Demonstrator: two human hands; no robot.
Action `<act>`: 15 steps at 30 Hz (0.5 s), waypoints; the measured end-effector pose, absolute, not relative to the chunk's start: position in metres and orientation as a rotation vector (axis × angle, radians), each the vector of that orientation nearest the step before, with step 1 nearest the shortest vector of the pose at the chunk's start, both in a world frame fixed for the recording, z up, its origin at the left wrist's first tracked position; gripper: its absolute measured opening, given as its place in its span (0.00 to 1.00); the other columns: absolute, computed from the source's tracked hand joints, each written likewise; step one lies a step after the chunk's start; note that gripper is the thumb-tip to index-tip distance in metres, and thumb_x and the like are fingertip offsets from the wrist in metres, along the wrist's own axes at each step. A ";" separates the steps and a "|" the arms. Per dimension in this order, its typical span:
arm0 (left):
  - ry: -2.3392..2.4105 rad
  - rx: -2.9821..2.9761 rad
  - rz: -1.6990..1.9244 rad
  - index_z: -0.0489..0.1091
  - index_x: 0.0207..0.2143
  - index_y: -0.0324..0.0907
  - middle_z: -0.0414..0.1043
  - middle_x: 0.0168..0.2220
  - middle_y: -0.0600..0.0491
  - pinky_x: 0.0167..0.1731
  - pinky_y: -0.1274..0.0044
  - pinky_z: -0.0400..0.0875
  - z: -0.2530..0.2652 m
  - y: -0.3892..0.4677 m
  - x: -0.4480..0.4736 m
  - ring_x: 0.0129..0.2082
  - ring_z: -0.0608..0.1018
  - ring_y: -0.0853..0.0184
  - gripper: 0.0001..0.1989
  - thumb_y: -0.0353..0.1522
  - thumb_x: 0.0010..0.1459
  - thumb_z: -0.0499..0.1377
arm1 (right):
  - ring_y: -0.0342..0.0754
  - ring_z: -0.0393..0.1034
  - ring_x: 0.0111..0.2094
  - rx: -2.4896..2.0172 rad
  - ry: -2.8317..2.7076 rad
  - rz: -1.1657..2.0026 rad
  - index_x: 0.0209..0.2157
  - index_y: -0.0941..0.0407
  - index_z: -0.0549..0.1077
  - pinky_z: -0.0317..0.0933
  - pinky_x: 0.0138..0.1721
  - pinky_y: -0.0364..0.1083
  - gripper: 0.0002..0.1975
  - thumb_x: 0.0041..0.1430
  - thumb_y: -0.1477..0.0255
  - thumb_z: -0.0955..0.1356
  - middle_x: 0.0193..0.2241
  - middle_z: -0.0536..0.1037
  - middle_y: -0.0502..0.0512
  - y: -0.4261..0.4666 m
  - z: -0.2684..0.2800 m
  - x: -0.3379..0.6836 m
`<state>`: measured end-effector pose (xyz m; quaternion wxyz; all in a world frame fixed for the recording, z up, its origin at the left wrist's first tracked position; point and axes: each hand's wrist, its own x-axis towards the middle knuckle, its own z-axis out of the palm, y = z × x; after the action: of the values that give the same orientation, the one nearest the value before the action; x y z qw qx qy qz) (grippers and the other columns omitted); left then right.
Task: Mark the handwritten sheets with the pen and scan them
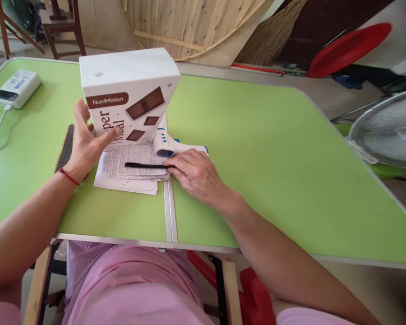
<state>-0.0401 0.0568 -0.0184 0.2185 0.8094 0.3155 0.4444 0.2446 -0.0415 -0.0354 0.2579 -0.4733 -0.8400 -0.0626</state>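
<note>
My left hand (88, 146) grips a white NutriMotion box (140, 101) at its lower left, thumb across the printed front and fingers at the side. The box leans, its lower edge just over a stack of papers (131, 158) covered in small writing. With thumb and fingers closed, my right hand (196, 174) pinches the right end of a black pen (144, 165) lying across the papers. Behind that hand lies a white and blue infrared thermometer (165, 145). Partly hidden beside my left wrist is a flat dark object with grid lines (66, 151).
A white device with a dark screen (18, 88) and a cable sits at the left of the green folding table (274, 171). A metal seam (169, 212) crosses the tabletop. Beyond the table are a wooden chair (62, 29), a straw broom (272, 34) and a fan (390, 128).
</note>
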 end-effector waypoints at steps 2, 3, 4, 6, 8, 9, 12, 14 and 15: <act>0.933 2.109 1.297 0.50 0.63 0.50 0.65 0.58 0.45 0.55 0.59 0.73 -0.025 0.061 -0.039 0.60 0.70 0.54 0.35 0.45 0.61 0.65 | 0.54 0.72 0.39 -1.277 -2.286 -0.131 0.40 0.55 0.80 0.64 0.41 0.53 0.08 0.65 0.75 0.67 0.35 0.82 0.58 -0.043 -0.036 0.244; 0.975 2.086 1.312 0.50 0.63 0.49 0.66 0.59 0.44 0.56 0.59 0.73 -0.027 0.062 -0.039 0.59 0.71 0.54 0.37 0.44 0.60 0.66 | 0.54 0.71 0.39 -1.269 -2.286 -0.105 0.40 0.55 0.80 0.64 0.41 0.53 0.09 0.65 0.75 0.67 0.35 0.81 0.58 -0.043 -0.036 0.243; 1.002 2.096 1.301 0.51 0.64 0.48 0.66 0.59 0.43 0.56 0.58 0.72 -0.029 0.062 -0.038 0.59 0.71 0.54 0.36 0.43 0.60 0.65 | 0.54 0.71 0.39 -1.258 -2.282 -0.080 0.40 0.54 0.80 0.64 0.41 0.53 0.08 0.65 0.75 0.67 0.35 0.81 0.58 -0.043 -0.036 0.243; 1.033 2.152 1.265 0.51 0.64 0.47 0.65 0.59 0.42 0.55 0.58 0.73 -0.031 0.062 -0.038 0.59 0.71 0.54 0.33 0.40 0.63 0.63 | 0.53 0.71 0.39 -1.238 -2.241 -0.055 0.38 0.53 0.80 0.65 0.41 0.53 0.07 0.64 0.73 0.68 0.34 0.79 0.56 -0.042 -0.037 0.242; 1.049 2.192 1.235 0.50 0.65 0.48 0.66 0.59 0.42 0.53 0.58 0.74 -0.030 0.062 -0.038 0.59 0.71 0.54 0.32 0.38 0.64 0.62 | 0.54 0.71 0.40 -1.272 -2.132 -0.088 0.38 0.53 0.80 0.66 0.43 0.56 0.06 0.62 0.70 0.69 0.35 0.78 0.56 -0.038 -0.039 0.243; 1.060 2.192 1.232 0.50 0.65 0.48 0.66 0.59 0.43 0.53 0.58 0.75 -0.030 0.062 -0.038 0.59 0.71 0.54 0.33 0.37 0.64 0.62 | 0.56 0.71 0.41 -1.320 -2.063 -0.124 0.39 0.53 0.79 0.66 0.45 0.58 0.07 0.62 0.70 0.69 0.37 0.78 0.57 -0.036 -0.040 0.243; 1.078 2.116 1.269 0.50 0.65 0.48 0.67 0.58 0.43 0.52 0.59 0.75 -0.027 0.060 -0.037 0.57 0.73 0.54 0.35 0.37 0.62 0.64 | 0.62 0.69 0.48 -1.508 -1.940 -0.224 0.49 0.55 0.76 0.63 0.49 0.64 0.16 0.58 0.73 0.68 0.45 0.77 0.63 -0.029 -0.045 0.247; 1.053 2.041 1.299 0.52 0.63 0.48 0.67 0.57 0.43 0.50 0.61 0.77 -0.026 0.059 -0.037 0.55 0.75 0.55 0.36 0.39 0.59 0.67 | 0.63 0.69 0.48 -1.586 -1.984 -0.232 0.53 0.57 0.73 0.63 0.49 0.65 0.22 0.55 0.76 0.67 0.47 0.77 0.65 -0.023 -0.052 0.251; 1.041 2.004 1.314 0.53 0.62 0.47 0.68 0.57 0.43 0.50 0.63 0.77 -0.026 0.058 -0.037 0.55 0.75 0.55 0.36 0.40 0.58 0.68 | 0.63 0.69 0.47 -1.604 -2.016 -0.223 0.54 0.58 0.72 0.63 0.49 0.65 0.23 0.55 0.76 0.66 0.46 0.78 0.65 -0.020 -0.055 0.254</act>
<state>-0.0370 0.0583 -0.0256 0.2615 0.7403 0.3846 0.4856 0.2538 -0.0204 -0.0552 0.2744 -0.5966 -0.7496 -0.0827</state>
